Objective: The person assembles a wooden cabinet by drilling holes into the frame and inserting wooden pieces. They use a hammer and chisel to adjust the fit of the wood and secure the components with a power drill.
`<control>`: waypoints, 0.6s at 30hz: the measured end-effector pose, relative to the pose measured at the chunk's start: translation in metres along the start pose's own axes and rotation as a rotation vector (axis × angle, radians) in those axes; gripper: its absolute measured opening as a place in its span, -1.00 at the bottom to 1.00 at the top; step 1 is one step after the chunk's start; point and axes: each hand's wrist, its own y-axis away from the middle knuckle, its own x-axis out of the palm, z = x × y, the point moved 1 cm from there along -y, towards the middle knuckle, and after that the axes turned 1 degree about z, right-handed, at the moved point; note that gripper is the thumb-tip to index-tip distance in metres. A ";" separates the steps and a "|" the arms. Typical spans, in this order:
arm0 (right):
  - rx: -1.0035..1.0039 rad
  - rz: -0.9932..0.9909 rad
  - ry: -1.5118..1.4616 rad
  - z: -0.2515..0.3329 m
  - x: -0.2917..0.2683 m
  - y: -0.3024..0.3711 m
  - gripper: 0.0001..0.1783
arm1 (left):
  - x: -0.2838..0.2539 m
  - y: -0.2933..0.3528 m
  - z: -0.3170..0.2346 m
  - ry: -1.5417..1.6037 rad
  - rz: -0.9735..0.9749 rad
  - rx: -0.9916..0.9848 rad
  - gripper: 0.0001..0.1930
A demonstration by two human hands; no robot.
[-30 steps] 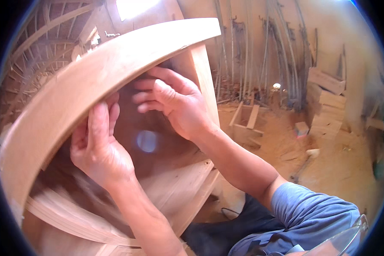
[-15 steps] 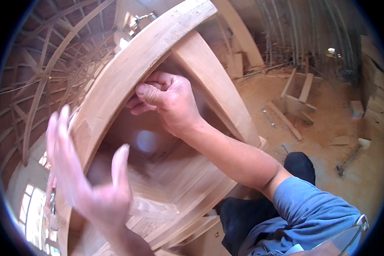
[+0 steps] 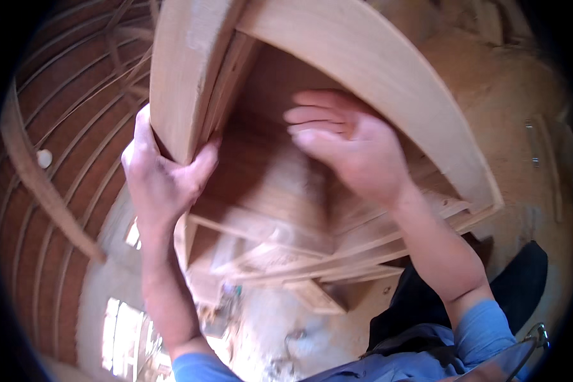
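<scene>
In front of me stands a bare wooden cabinet frame with an open cavity. My left hand (image 3: 165, 172) is wrapped round the edge of its left upright board (image 3: 179, 83), thumb on the inner side and fingers on the outer side. My right hand (image 3: 356, 143) is held at the opening, beneath the curved-looking right board (image 3: 375, 57). Its fingers stretch to the left, lightly bent and slightly blurred, and nothing shows in them. Behind both hands lies the shaded inner panel (image 3: 267, 146).
Lower rails and ledges (image 3: 274, 235) cross the frame below my hands. To the right, the dusty floor (image 3: 522, 83) has a long wood strip (image 3: 547, 165) on it. A ribbed roof (image 3: 63, 210) and a bright window (image 3: 124, 334) show at the left.
My left hand has gone from raised in the air to gripping the left board. My right hand has left that board's inner edge and moved right. The view has shifted closer to the frame.
</scene>
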 end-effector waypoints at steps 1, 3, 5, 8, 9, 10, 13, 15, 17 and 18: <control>0.057 -0.025 0.007 -0.009 -0.012 0.006 -0.45 | -0.002 -0.001 -0.002 -0.013 0.035 -0.079 -0.44; 0.143 -0.100 0.077 -0.035 -0.037 0.012 -0.48 | -0.001 -0.008 -0.004 -0.028 0.083 -0.230 -0.48; 0.173 -0.224 0.015 -0.073 -0.067 0.018 -0.52 | -0.005 -0.019 -0.007 -0.018 0.128 -0.251 -0.54; 0.241 -0.326 0.187 -0.088 -0.081 0.040 -0.58 | -0.007 -0.020 -0.011 -0.115 0.198 -0.331 -0.58; 0.242 -0.334 0.243 -0.090 -0.085 0.044 -0.59 | -0.010 -0.021 -0.014 -0.167 0.203 -0.376 -0.59; 0.242 -0.343 0.263 -0.093 -0.086 0.049 -0.59 | -0.013 -0.022 -0.015 -0.191 0.216 -0.368 -0.59; 0.230 -0.390 0.329 -0.105 -0.102 0.058 -0.61 | -0.014 -0.026 -0.016 -0.212 0.264 -0.375 -0.56; 0.234 -0.416 0.354 -0.111 -0.109 0.061 -0.63 | -0.015 -0.030 -0.017 -0.231 0.287 -0.388 -0.55; 0.234 -0.418 0.367 -0.113 -0.111 0.065 -0.64 | -0.018 -0.032 -0.021 -0.275 0.295 -0.392 -0.55; 0.235 -0.416 0.373 -0.113 -0.113 0.065 -0.64 | -0.019 -0.033 -0.025 -0.258 0.274 -0.401 -0.56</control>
